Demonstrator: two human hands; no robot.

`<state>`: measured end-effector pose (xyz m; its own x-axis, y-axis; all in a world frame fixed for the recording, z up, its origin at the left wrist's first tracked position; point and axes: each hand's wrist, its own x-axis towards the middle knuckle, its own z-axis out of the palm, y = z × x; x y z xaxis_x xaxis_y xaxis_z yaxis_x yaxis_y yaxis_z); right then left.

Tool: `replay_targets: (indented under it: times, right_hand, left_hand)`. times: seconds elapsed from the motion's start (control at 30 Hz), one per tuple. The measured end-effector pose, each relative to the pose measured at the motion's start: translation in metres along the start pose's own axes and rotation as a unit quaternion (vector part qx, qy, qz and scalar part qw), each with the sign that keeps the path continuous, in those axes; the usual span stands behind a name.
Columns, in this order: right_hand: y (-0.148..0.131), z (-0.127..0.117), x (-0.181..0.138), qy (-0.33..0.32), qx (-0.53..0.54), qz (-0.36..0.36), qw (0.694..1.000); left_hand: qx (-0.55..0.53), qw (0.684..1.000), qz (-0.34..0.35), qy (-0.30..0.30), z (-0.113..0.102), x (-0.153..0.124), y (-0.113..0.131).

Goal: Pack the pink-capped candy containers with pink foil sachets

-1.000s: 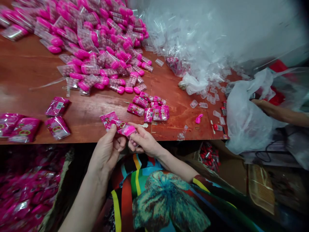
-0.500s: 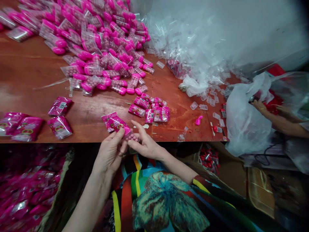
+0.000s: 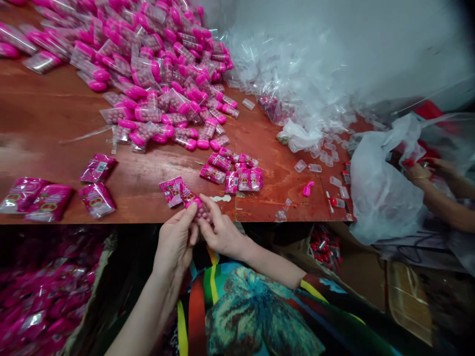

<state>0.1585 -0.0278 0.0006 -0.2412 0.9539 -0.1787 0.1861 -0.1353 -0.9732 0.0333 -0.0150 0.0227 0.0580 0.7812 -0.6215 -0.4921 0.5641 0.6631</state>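
Red-brown wood makes up the table [image 3: 55,123], which fills the upper half of the view. Across its far side sprawls a heap of pink-capped tubes [image 3: 156,74] in clear sleeves, and beside it lies a drift of empty clear sleeves [image 3: 297,64]. At the right edge a white plastic bag [image 3: 378,193] hangs off the table, with another person's hands [image 3: 421,173] at its mouth. Below the near edge on the left sits a bin of pink packets [image 3: 37,296]. A small cluster of printed packets [image 3: 233,170] lies mid-table. The left hand [image 3: 176,242] and right hand [image 3: 222,232] meet at the near edge. The grip of each is pinched together on one pink packet [image 3: 193,201], held just over the table edge, right beside a flat packet [image 3: 171,190] lying there. A loose pink cap [image 3: 306,188] lies well to the right.
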Motion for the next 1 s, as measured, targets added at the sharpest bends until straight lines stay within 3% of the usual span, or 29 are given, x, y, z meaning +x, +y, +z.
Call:
replay_targets:
  times: [0.1,0.17,0.23,0.33,0.4,0.5,0.67,0.77,0.83,0.9,0.93,1.0]
  right_hand:
    - [0.003,0.002,0.004,-0.07,0.187,0.054,0.978]
    - [0.007,0.004,0.005,-0.106,0.255,0.071,0.958]
    - [0.01,0.005,0.004,-0.084,0.229,0.047,0.969]
    - [0.013,0.007,0.0,-0.022,0.102,0.0,0.995]
    - [0.014,0.006,-0.001,-0.019,0.076,-0.008,0.997]
    - [0.014,-0.001,0.002,-0.062,0.148,0.006,0.987]
    - [0.007,-0.016,0.006,-0.159,0.283,0.093,0.941]
    - [0.002,-0.016,0.004,-0.134,0.23,0.065,0.962]
    - [0.0,-0.013,0.001,-0.073,0.106,0.018,0.992]
    - [0.0,-0.009,-0.001,-0.023,-0.017,-0.009,1.0]
    - [0.0,-0.008,-0.001,-0.016,-0.041,-0.013,0.999]
    - [0.004,-0.008,0.0,-0.028,0.017,-0.002,0.999]
  left_hand:
    - [-0.001,0.999,-0.037,-0.009,-0.002,0.003,-0.002]
    - [0.003,0.999,-0.047,-0.017,-0.004,0.003,-0.003]
    - [-0.002,0.999,-0.037,-0.017,-0.006,0.002,-0.004]
    - [-0.007,1.0,-0.024,-0.016,-0.008,-0.002,-0.007]
    - [-0.005,0.999,-0.029,-0.013,-0.009,-0.003,-0.008]
    - [-0.015,0.999,-0.042,-0.02,-0.012,-0.001,-0.005]
    - [-0.06,0.992,-0.065,-0.086,-0.011,0.003,0.007]
    - [-0.059,0.992,-0.064,-0.091,-0.009,0.001,0.006]
    - [-0.043,0.994,-0.063,-0.081,-0.008,-0.001,0.0]
    - [-0.031,0.996,-0.061,-0.065,-0.007,-0.003,-0.006]
    - [-0.028,0.996,-0.058,-0.057,-0.007,-0.004,-0.009]
    - [-0.024,0.997,-0.051,-0.053,-0.006,-0.006,-0.012]
